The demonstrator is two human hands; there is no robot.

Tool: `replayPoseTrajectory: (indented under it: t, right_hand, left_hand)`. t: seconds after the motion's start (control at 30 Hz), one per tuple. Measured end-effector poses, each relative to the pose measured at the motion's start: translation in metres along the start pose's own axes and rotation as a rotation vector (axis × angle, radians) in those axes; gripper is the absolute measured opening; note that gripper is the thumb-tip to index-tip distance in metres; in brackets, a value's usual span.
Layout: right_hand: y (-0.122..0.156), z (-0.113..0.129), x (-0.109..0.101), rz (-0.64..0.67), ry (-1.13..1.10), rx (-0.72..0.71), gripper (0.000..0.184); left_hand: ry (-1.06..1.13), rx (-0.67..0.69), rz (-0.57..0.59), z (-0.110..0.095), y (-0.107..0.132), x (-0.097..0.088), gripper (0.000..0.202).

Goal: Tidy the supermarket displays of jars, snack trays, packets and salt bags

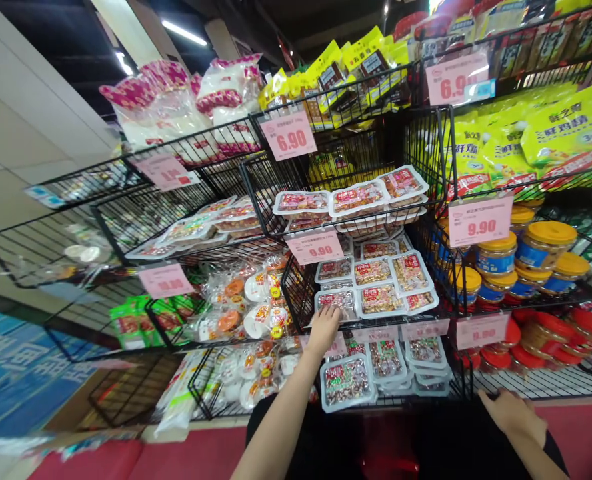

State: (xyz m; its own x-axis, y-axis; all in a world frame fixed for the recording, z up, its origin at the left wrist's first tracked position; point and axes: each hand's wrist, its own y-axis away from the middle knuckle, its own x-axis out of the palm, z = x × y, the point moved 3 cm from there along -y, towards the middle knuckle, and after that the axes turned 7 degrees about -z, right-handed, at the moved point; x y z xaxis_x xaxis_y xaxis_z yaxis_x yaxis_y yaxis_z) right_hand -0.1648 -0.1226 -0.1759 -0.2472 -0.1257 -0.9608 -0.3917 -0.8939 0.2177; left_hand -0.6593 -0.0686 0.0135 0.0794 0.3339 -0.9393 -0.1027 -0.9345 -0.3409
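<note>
My left hand [323, 328] reaches up to the front edge of a black wire basket [296, 293], its fingers resting on a clear sealed tray of nuts [337, 301] at the front left of the stack. The fingers curl over the tray's edge; I cannot tell if they grip it. More such trays [376, 299] lie beside it, and another tray [347, 381] lies in the basket below. My right hand [513, 415] is low at the right, resting on a dark surface [376, 433], fingers hidden.
Wire racks hold yellow bags [561, 130], yellow-lidded jars [551, 243], red-lidded jars [551, 333], round packets [256, 300] and white-pink bags [176, 100]. Pink price tags [315, 248] hang on the basket fronts. A blue floor [16, 373] lies at the left.
</note>
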Motion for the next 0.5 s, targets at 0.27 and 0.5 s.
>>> replayPoseTrajectory:
  t: [0.27, 0.5]
  right_hand:
    - [0.003, -0.004, -0.002, 0.001, -0.001, -0.003, 0.065]
    - [0.006, -0.002, -0.003, 0.015, -0.013, -0.004, 0.065]
  left_hand:
    - [0.827, -0.572, -0.715, -0.020, 0.064, -0.067, 0.049]
    - [1.918, -1.444, 0.430, -0.098, 0.138, -0.001, 0.045]
